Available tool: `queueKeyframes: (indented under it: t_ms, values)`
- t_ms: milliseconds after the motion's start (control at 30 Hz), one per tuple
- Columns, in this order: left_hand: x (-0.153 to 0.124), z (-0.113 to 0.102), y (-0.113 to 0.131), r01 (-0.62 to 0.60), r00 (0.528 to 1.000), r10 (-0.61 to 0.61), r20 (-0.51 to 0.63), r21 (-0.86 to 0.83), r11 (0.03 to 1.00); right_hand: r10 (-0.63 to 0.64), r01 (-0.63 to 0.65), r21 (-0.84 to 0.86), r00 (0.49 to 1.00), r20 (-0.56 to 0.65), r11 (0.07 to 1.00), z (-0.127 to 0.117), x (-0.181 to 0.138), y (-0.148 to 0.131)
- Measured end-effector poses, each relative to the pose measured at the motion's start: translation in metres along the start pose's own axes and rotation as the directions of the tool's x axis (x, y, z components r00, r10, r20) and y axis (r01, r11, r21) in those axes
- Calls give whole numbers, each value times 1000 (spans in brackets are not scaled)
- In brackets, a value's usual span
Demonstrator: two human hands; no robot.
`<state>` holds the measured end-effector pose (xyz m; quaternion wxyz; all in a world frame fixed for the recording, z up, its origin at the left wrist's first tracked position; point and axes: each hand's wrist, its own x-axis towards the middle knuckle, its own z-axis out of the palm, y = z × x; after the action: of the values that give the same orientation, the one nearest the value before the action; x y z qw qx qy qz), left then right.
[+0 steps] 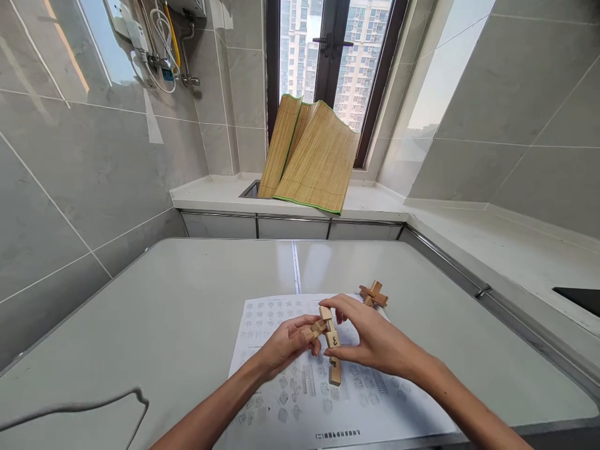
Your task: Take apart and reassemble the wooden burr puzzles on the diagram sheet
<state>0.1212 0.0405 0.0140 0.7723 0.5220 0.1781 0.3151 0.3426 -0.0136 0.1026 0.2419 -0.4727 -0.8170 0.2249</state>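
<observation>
My left hand [294,337] pinches a small notched wooden puzzle piece [318,329] between thumb and fingers. Thumb and index finger of my right hand [370,334] grip a light wooden notched puzzle piece [332,339] marked with a dark "3". The two pieces meet or overlap; whether they interlock, I cannot tell. Just below the marked piece shows another wooden block end [334,374], and whether it is separate is unclear. Under both hands lies a paper sheet [248,375] printed with rows of small puzzle diagrams. A darker wooden burr puzzle [374,294], crossed together, stands by the sheet's far right corner.
The light grey table [154,325] has a seam down its middle. A dark cord-like line [84,407] runs at the lower left. Beyond the table, a folded bamboo mat [319,156] leans before the window over a white counter [210,194].
</observation>
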Motion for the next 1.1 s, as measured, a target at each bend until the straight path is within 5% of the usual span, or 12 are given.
queueKeyframes:
  t_ms: [333, 900, 1100]
  values:
    - [-1, -2, -7, 40, 981, -38, 193, -5, 999, -132, 156, -304, 986, 100, 940, 4, 1, -21]
    - [-4, 4, -8, 53, 978, -58, 198, 31, 998, -172, 214, -380, 975, 142, 900, 29, -1, -35]
    - [-5, 8, -13, 116, 978, -110, 175, -24, 993, -126, 140, -462, 990, 61, 876, 37, -3, -27]
